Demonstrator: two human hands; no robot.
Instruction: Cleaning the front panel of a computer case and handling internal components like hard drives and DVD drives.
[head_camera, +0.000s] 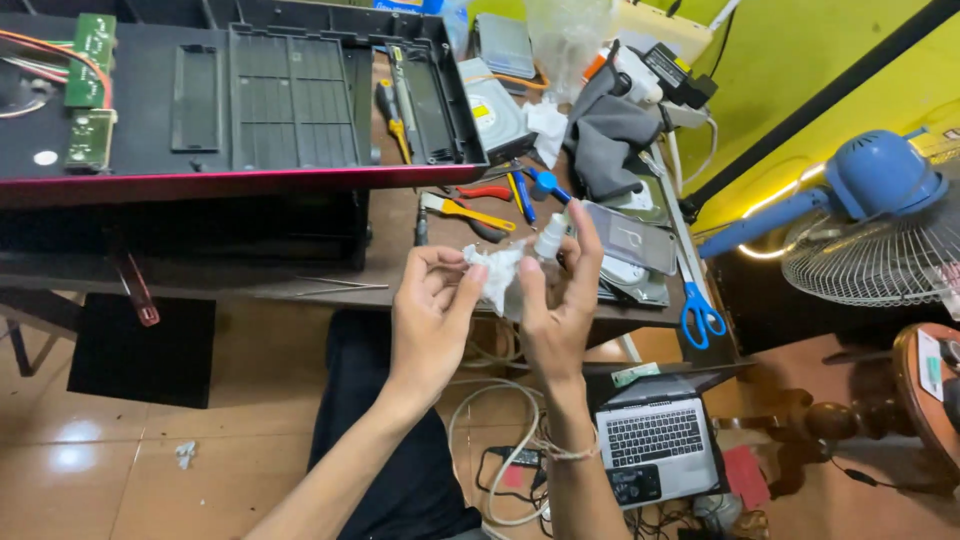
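Observation:
My left hand (432, 305) pinches a crumpled white tissue (497, 272) between thumb and fingers, held up in front of the table edge. My right hand (558, 300) grips a small clear bottle with a white cap (549, 240), its tip close to the tissue. Both hands hover over my lap, just in front of the cluttered wooden workbench (390, 262).
An opened black device casing with a pink rim (240, 110) and green circuit boards (92, 60) lies on the bench. Screwdrivers and pliers (470, 205), grey cloth (605, 135), blue scissors (700, 310). A laptop (655, 445) and cables lie on the floor; a blue fan (880, 210) stands at right.

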